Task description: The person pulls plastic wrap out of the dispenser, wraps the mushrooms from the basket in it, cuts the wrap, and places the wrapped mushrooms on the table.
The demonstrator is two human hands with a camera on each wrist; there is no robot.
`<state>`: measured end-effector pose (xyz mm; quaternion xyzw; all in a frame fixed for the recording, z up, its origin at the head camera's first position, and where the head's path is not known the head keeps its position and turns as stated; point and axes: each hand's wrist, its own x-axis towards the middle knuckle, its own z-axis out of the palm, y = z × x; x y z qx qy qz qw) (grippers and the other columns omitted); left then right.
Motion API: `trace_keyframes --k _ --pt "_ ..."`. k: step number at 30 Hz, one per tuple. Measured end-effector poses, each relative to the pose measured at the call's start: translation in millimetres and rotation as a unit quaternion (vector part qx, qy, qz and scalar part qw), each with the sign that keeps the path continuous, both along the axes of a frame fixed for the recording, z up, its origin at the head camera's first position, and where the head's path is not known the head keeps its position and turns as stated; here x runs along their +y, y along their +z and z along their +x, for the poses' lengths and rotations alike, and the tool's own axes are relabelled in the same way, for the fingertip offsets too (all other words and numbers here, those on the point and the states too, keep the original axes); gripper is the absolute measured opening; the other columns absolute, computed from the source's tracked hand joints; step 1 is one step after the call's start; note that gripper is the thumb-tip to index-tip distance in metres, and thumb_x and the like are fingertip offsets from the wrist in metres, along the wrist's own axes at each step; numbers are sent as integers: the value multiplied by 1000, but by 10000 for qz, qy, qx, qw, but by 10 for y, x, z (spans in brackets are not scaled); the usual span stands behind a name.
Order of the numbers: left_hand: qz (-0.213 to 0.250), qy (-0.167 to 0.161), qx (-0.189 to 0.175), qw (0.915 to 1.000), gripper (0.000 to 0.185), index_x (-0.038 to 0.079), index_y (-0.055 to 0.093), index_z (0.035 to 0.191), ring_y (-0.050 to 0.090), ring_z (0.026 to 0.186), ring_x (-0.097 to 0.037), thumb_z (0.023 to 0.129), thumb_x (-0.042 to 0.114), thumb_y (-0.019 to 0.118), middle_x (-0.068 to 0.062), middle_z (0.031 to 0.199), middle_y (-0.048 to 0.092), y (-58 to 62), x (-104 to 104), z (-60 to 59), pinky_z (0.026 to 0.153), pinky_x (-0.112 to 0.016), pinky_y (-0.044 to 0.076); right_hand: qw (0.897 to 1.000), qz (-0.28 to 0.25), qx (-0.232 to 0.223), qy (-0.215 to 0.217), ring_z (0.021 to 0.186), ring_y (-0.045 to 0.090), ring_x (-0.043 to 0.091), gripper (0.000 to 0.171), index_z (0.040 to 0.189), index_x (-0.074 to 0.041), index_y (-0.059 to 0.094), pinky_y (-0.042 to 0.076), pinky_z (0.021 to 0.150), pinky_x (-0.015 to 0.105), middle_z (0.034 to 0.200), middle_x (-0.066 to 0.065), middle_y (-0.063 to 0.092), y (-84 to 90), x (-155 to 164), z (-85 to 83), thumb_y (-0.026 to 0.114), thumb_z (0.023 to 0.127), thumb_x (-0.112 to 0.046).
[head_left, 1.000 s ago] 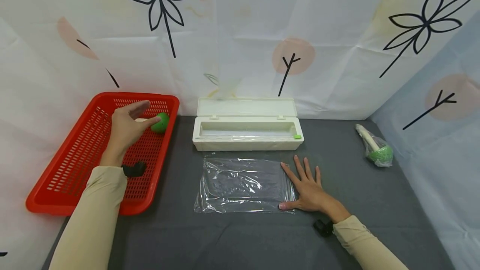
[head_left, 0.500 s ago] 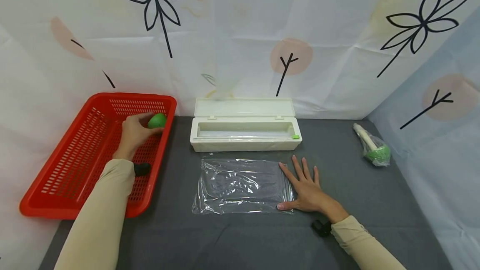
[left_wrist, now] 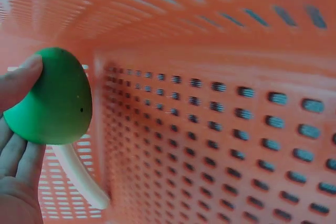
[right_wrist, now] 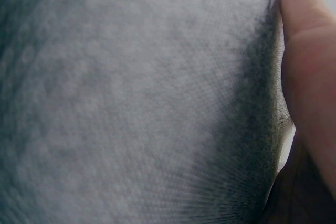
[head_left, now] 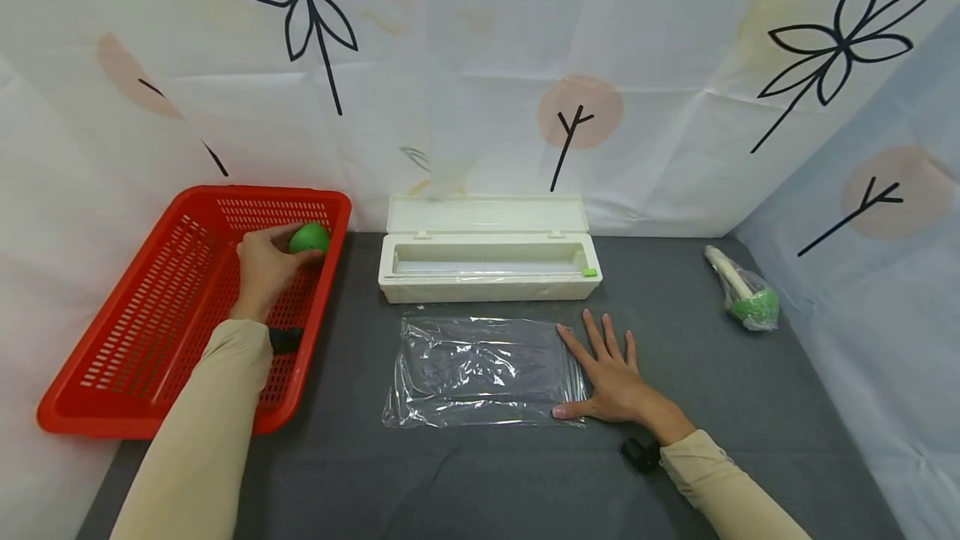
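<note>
The left hand (head_left: pixel 264 269) reached into the far corner of the red perforated basket (head_left: pixel 135 373) and curled its fingers around the green mushroom toy (left_wrist: pixel 55 98), whose white stem pointed down toward the basket floor; that toy was the only thing seen in the basket. The right hand (head_left: pixel 611 382) lay flat, fingers spread, pinning the right edge of the clear plastic sheet (head_left: pixel 480 369), likely to keep it from shifting on the grey tablecloth (head_left: pixel 487 482). Behind the sheet, the white cling-film dispenser box (head_left: pixel 487 261) stood with its lid up. 1 wrapped mushroom toy (head_left: pixel 746 298) lay well apart at the right.

Left hand (head_left: pixel 264 267) covers part of the green toy (head_left: pixel 310 237); right wrist view blurred, hand (right_wrist: pixel 310 77) cut off.
</note>
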<state>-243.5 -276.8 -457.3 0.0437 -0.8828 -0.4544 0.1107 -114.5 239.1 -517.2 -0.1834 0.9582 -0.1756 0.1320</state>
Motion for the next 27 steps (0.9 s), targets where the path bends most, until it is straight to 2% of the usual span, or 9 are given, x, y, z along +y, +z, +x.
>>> trace_keyframes --k 4,6,10,15,21,27 --pt "134 152 180 9996 55 0 62 137 64 117 -39 87 9 82 -24 128 65 115 3 27 111 -50 39 10000 -15 -2 8 149 -11 53 123 164 -21 16 -10 109 75 167 26 -5 15 -6 -1 80 71 -70" --pt "160 227 227 9994 55 2 63 138 64 118 -35 87 10 82 -21 129 66 182 13 40 101 -48 49 10000 -7 2 11 149 -10 53 123 164 -21 16 -10 109 75 167 26 -5 18 -7 -2 80 71 -70" --pt "273 358 461 9979 56 3 64 137 65 119 -32 85 11 83 -19 129 66 315 39 79 100 -38 52 10000 1 8 5 149 -10 53 123 164 -21 16 -9 109 75 167 26 -4 21 -12 -2 81 71 -70" --pt "628 546 700 9941 57 5 65 136 66 119 -24 83 11 86 -18 129 67 538 138 191 96 -28 52 10000 -30 -9 -7 149 -10 53 124 164 -21 16 -10 109 75 166 26 -4 19 -18 1 81 70 -70" --pt "1131 595 1433 9814 53 8 71 129 70 108 -13 78 7 88 -17 122 71 752 374 403 90 -22 54 10000 -12 19 -25 149 -10 53 124 164 -20 17 -10 109 75 166 26 -3 20 -22 2 81 70 -70" --pt "1602 491 2055 9642 53 7 72 126 71 106 -14 76 3 90 -11 118 73 868 785 743 89 -24 54 10000 0 21 -39 149 -10 52 125 164 -20 17 -10 109 75 167 26 -3 11 -17 -1 81 69 -71"
